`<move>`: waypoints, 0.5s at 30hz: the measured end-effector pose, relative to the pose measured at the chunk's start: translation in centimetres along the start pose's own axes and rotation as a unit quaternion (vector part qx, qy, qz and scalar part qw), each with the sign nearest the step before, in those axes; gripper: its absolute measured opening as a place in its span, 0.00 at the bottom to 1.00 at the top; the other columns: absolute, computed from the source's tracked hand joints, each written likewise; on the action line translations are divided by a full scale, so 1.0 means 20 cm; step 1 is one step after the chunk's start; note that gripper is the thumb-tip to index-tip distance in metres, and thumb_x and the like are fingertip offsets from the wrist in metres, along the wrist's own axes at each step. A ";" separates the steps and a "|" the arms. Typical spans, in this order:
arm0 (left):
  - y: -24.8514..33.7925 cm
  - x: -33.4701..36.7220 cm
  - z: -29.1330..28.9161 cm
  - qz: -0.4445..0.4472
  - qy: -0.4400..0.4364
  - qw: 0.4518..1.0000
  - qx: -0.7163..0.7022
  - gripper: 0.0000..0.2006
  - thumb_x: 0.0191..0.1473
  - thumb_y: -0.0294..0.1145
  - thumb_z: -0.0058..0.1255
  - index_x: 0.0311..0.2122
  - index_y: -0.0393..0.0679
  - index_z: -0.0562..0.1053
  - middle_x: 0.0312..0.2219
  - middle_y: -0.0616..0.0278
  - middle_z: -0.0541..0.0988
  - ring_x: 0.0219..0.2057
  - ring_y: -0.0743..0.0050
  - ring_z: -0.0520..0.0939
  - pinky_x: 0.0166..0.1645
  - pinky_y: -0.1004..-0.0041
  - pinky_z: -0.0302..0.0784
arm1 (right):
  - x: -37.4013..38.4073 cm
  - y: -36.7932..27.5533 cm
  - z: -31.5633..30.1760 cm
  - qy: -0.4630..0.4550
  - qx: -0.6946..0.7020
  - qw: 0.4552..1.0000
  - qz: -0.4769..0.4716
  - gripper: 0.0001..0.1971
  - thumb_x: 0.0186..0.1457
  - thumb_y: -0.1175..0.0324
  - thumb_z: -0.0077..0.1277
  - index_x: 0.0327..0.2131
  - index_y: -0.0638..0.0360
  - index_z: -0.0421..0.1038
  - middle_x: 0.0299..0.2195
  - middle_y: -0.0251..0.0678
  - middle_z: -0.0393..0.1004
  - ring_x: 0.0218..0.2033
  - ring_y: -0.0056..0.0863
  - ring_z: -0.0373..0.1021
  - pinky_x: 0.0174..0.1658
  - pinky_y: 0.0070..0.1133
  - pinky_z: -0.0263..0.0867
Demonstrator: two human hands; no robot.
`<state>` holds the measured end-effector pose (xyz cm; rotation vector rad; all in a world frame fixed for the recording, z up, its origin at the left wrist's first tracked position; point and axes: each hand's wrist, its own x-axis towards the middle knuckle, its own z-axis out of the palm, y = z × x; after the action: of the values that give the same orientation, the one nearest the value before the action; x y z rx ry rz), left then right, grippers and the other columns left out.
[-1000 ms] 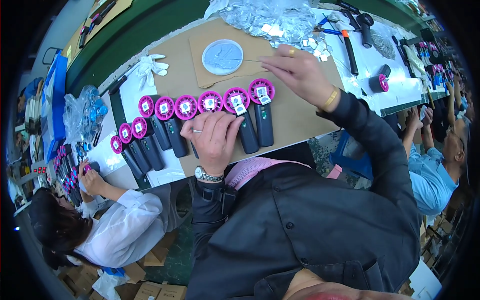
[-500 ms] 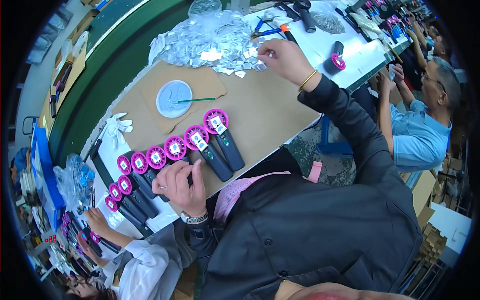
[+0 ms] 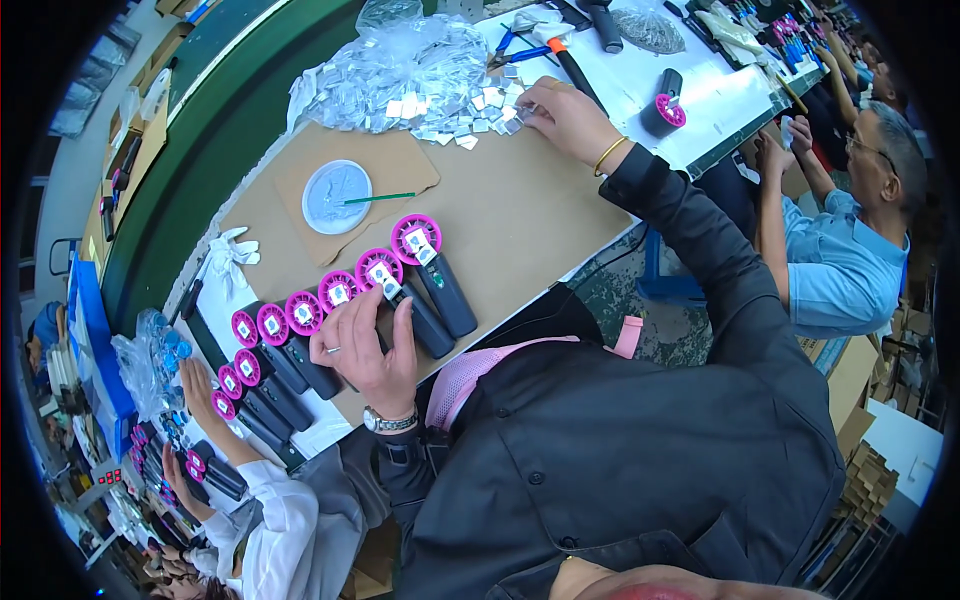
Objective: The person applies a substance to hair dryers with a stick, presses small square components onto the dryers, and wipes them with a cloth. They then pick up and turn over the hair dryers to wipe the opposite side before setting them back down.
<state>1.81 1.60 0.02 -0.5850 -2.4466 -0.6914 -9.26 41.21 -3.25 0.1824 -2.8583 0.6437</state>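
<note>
My right hand (image 3: 572, 122) is at the right edge of a heap of small silvery square plates (image 3: 440, 88), its thumb and index finger pinched on one small square plate (image 3: 525, 114), partly hidden by the fingertips. My left hand (image 3: 372, 352) hovers above the dark handles of a row of handheld fans, fingers loosely bent and thumb apart, holding nothing. The nearest fan head (image 3: 380, 270) is magenta and round, with a white square on its centre. Another fan (image 3: 440, 280) lies right of it. Several more fans (image 3: 272, 324) run to the left, some hidden behind my left hand.
A round white dish (image 3: 310, 200) of pale paste with a green stick (image 3: 380, 198) rests on cardboard (image 3: 425, 165). Beyond lie blue-handled pliers (image 3: 520, 52), an orange-and-black tool (image 3: 572, 70) and a single fan (image 3: 664, 114). White gloves (image 3: 232, 255) lie left. Co-workers sit on both sides.
My right hand has lowered slightly at the heap's edge, its fingers now closed on a plate. My left hand has risen a little toward the fan heads. The co-worker's hand at left has moved up.
</note>
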 end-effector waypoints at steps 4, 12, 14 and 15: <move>0.01 0.00 0.03 0.005 -0.004 1.000 -0.005 0.24 0.51 0.36 0.74 0.53 0.46 0.80 0.45 0.65 0.84 0.49 0.65 0.80 0.59 0.61 0.57 | 0.00 0.00 0.01 0.013 0.022 0.999 -0.028 0.07 0.62 0.73 0.60 0.43 0.62 0.78 0.40 0.42 0.78 0.38 0.38 0.79 0.46 0.29 0.75; 0.06 0.07 0.04 -0.011 -0.042 0.999 -0.017 0.34 0.49 0.41 0.74 0.61 0.45 0.75 0.51 0.63 0.82 0.56 0.61 0.77 0.63 0.56 0.52 | -0.07 -0.08 -0.08 0.024 0.054 0.997 -0.044 0.06 0.62 0.72 0.62 0.40 0.63 0.80 0.39 0.37 0.79 0.36 0.32 0.78 0.43 0.24 0.74; 0.07 0.09 0.05 -0.020 -0.053 0.998 -0.018 0.36 0.49 0.42 0.74 0.62 0.44 0.74 0.52 0.62 0.82 0.57 0.60 0.76 0.64 0.55 0.51 | -0.10 -0.26 -0.14 0.021 0.103 0.994 -0.020 0.06 0.62 0.73 0.63 0.41 0.63 0.81 0.39 0.36 0.79 0.36 0.29 0.78 0.42 0.23 0.74; 0.08 0.11 0.05 -0.017 -0.061 0.998 -0.015 0.37 0.49 0.41 0.74 0.64 0.44 0.73 0.52 0.62 0.82 0.58 0.60 0.75 0.64 0.54 0.50 | -0.11 -0.34 -0.17 0.000 0.173 0.984 -0.046 0.06 0.62 0.73 0.63 0.41 0.63 0.81 0.39 0.35 0.80 0.37 0.27 0.78 0.42 0.22 0.74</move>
<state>0.61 3.92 1.03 -0.6163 -2.5689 -0.7260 -5.35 36.75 2.00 0.3643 -2.6954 1.1166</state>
